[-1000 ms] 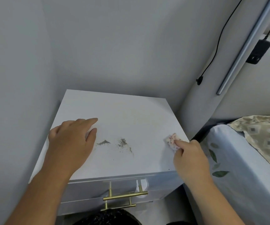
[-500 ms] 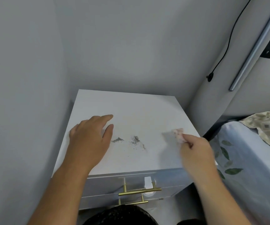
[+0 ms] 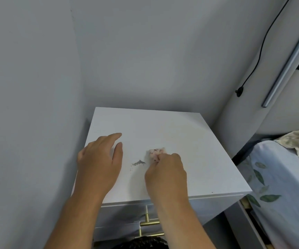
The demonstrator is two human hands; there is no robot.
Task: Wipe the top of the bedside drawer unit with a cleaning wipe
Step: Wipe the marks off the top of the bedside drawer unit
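Observation:
The white bedside drawer unit [image 3: 172,128] stands in the room's corner. One grey patch of dirt [image 3: 138,163] lies near the middle of its top. My right hand [image 3: 165,174] pinches a small folded cleaning wipe [image 3: 156,154], pinkish with dark specks, and presses it on the top just right of that dirt. My left hand [image 3: 100,162] rests flat on the left part of the top, fingers spread, holding nothing.
Walls close in at the left and back. A bed with a leaf-print sheet [image 3: 278,186] stands right of the unit. A black cable [image 3: 258,56] and a metal bar [image 3: 287,58] hang on the right. Brass drawer handles [image 3: 149,224] face me.
My right hand slid the wipe left from the top's right edge to the middle; the right-hand dirt patch is no longer visible. My left hand stayed in place while the view shifted.

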